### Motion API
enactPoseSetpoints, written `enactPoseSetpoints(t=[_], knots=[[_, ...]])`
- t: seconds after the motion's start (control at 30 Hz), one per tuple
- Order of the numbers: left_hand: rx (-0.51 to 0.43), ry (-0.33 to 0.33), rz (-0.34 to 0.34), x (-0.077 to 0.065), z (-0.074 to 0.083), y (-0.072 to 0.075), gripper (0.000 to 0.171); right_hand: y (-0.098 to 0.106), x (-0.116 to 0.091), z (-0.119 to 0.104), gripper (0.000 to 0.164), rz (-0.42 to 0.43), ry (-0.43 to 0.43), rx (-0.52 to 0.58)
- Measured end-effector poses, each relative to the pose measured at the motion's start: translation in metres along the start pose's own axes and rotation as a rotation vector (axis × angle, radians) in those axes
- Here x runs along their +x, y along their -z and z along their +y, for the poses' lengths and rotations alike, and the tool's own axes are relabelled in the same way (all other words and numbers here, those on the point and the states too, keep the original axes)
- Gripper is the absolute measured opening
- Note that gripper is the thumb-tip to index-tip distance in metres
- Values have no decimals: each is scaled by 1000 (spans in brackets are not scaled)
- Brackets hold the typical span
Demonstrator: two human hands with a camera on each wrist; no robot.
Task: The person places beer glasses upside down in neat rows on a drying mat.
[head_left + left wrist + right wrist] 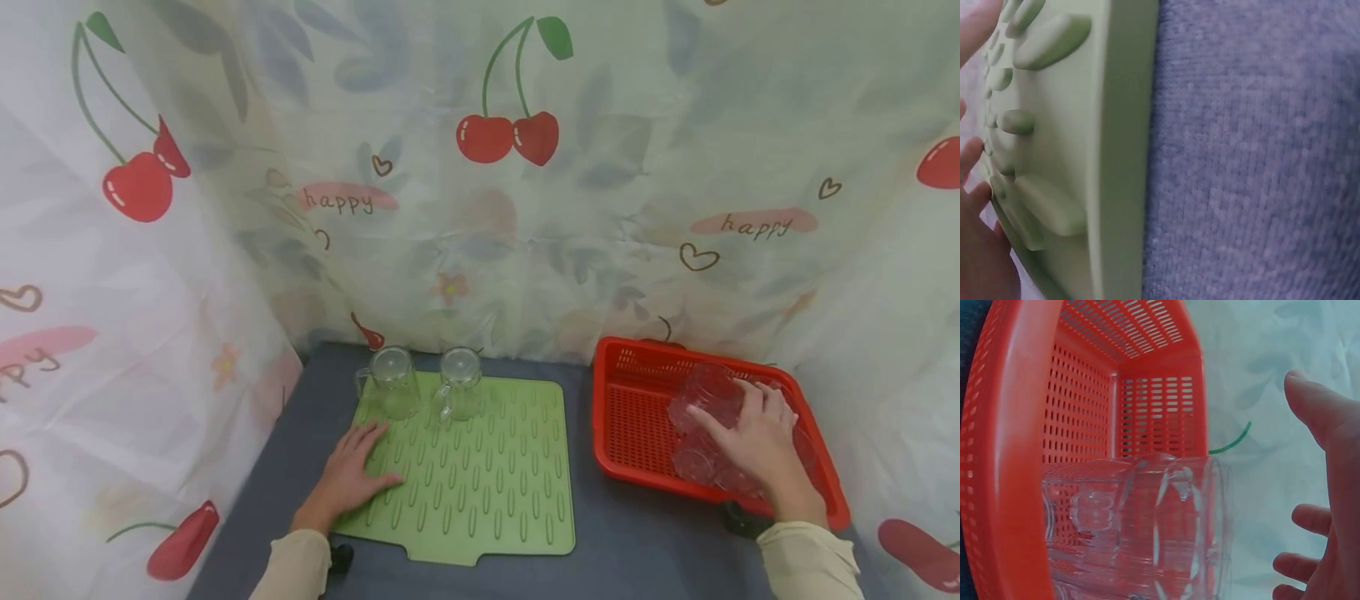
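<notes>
My left hand [348, 477] rests on the left side of a green drying mat [480, 467], fingers spread, holding nothing. The left wrist view shows the mat's raised ribs and thick edge close up, with some fingers [979, 194] at the left. Two clear glass mugs [395, 387] stand upside down at the mat's back left, their handles visible. Over on the right, my right hand [761, 437] is above several clear glasses [701, 400] in a red basket [630, 479]. In the right wrist view, its thumb and fingers are spread, apart from the nearest glass [1166, 519].
A dark grey cloth [585, 533] covers the table under the mat and basket. Patterned curtains [540, 250] with cherries hang behind and on both sides. The basket's far rim stands close to the back curtain.
</notes>
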State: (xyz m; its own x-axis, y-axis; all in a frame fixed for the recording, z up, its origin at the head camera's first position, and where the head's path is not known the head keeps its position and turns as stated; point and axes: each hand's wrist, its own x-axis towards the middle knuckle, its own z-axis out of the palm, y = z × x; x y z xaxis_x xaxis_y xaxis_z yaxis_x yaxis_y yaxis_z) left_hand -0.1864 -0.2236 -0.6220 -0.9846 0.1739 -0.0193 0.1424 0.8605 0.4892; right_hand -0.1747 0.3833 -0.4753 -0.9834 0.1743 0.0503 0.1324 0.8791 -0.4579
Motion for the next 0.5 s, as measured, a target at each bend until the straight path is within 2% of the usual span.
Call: enactPoseSetpoints(t=[0.3,0.5], knots=[[-11,-27,1,-1,-5,-3,104,-6,-2,6,114,-70,-30,-30],[-8,-42,-31,-1,-4,-3,105,-9,-3,8,117,-104,-50,-37]])
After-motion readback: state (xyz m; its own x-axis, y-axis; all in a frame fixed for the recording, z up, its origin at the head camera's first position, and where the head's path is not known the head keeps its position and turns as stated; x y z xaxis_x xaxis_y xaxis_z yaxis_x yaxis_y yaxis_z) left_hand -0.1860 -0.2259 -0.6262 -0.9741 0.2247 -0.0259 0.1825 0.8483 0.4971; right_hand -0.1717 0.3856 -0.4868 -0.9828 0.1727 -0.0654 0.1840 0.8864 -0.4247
